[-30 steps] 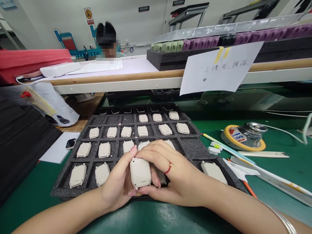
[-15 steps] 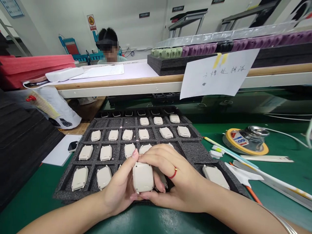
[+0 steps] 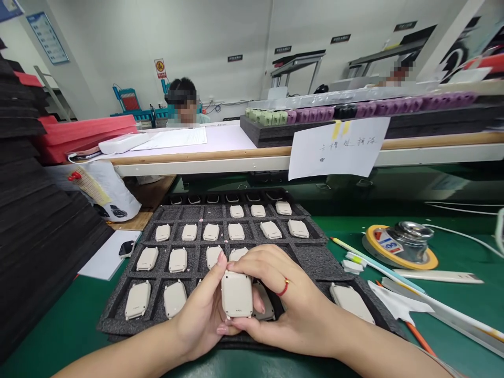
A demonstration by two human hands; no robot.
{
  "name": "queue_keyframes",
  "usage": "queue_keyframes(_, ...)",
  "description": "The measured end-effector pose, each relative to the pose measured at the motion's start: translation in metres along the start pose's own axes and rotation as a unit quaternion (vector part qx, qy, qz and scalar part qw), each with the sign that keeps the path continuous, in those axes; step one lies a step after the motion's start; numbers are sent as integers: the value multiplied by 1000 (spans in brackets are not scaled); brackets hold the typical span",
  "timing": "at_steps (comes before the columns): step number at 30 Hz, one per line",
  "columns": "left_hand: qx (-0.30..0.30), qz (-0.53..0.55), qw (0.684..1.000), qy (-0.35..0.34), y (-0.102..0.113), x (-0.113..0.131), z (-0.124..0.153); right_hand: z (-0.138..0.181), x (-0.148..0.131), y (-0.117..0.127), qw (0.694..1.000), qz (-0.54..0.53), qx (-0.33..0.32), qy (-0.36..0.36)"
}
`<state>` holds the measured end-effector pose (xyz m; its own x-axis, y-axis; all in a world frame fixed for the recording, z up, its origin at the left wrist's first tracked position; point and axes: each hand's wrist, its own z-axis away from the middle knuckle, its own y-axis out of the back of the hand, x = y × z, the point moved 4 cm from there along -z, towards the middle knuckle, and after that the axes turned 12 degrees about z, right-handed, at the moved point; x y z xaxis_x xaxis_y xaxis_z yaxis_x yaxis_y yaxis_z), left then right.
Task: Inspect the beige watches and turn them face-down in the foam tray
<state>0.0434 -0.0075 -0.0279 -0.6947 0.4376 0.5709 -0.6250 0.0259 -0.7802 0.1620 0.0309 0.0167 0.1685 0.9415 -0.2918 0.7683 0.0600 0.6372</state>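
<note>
A beige smartwatch case (image 3: 237, 295) is held upright over the near edge of the foam tray, its back with small contacts facing me. My left hand (image 3: 205, 310) grips its left side, thumb at the top corner. Around its right side and top curls my right hand (image 3: 279, 299), with a red ring on one finger. Both hands are closed on the same case. Beneath them the dark grey foam tray (image 3: 315, 257) carries rows of similar cases in its pockets. Some pockets behind my hands are hidden.
Right of the tray are a glass bottle (image 3: 413, 239) with a metal top, a white cloth (image 3: 394, 300) and several thin tools. A raised shelf (image 3: 220, 158) crosses ahead, with a paper note (image 3: 338, 149) hanging from it. Dark foam sheets (image 3: 43, 231) are stacked left. A person (image 3: 183, 102) sits beyond.
The camera view has tilted up, so the scene sits lower in the picture. Both hands keep hold of the watch case, which is turned slightly.
</note>
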Motion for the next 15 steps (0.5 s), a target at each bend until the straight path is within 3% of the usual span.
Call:
queue_keyframes(4, -10, -11, 1000, -9, 2, -3, -2, -2, 11, 8, 996, -9, 39, -74)
queue_keyframes(7, -40, -116, 992, -14, -2, -4, 1, -4, 22, 12, 987, -10, 46, -152)
queue_keyframes(11, -71, -291, 953, 37, -11, -7, 10, -4, 31, 4, 981, 5, -30, -194)
queue_keyframes(15, -64, -353, 932, 51, -19, -6, 13, 0, 34, -8, 971, 4, -127, -204)
